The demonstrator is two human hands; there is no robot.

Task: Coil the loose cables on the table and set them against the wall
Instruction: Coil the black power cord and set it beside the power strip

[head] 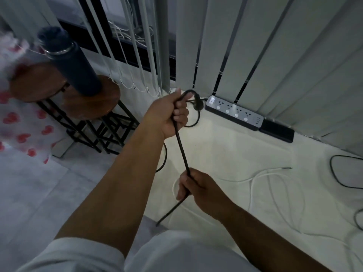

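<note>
A black cable (pixel 181 150) runs taut between both my hands above the white table (pixel 225 150). My left hand (pixel 167 114) grips its upper part, where the cable bends over my fist and loops down behind it. My right hand (pixel 198 188) grips it lower down, and its free end pokes out past the table's front edge. A white cable (pixel 275 179) lies loose in wide loops on the table at the right. Another black cable (pixel 334 171) curves at the right edge.
A power strip (pixel 233 112) lies along the vertical blinds (pixel 275 55) at the back, with a black box (pixel 277 130) beside it. To the left, a dark bottle (pixel 70 61) stands on a round wooden stool (pixel 64 95).
</note>
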